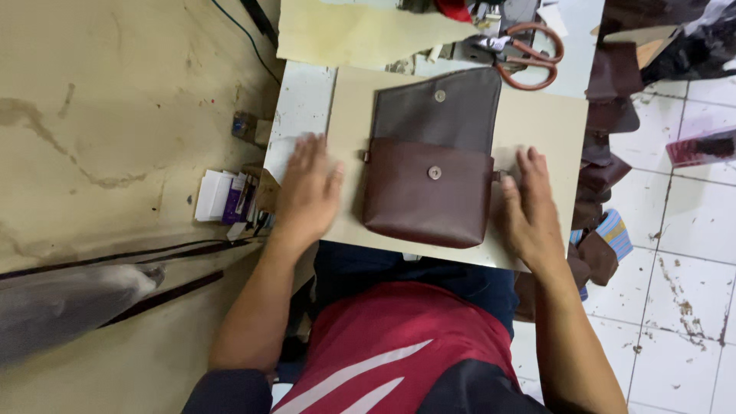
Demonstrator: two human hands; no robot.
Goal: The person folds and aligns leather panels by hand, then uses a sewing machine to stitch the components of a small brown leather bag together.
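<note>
both arms reach forward, left hand [308,192] and right hand [530,205] flat, palms down, fingers extended.

Smooth brown leather pouch [428,195], metal snaps, matt beige cardboard sheet [537,123]

left hand [308,192] motion-blurred, scissors [529,55] partly hidden by clutter

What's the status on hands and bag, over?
Left hand and right hand open, flat beside brown bag. Flap open. Scissors clear behind.
</note>
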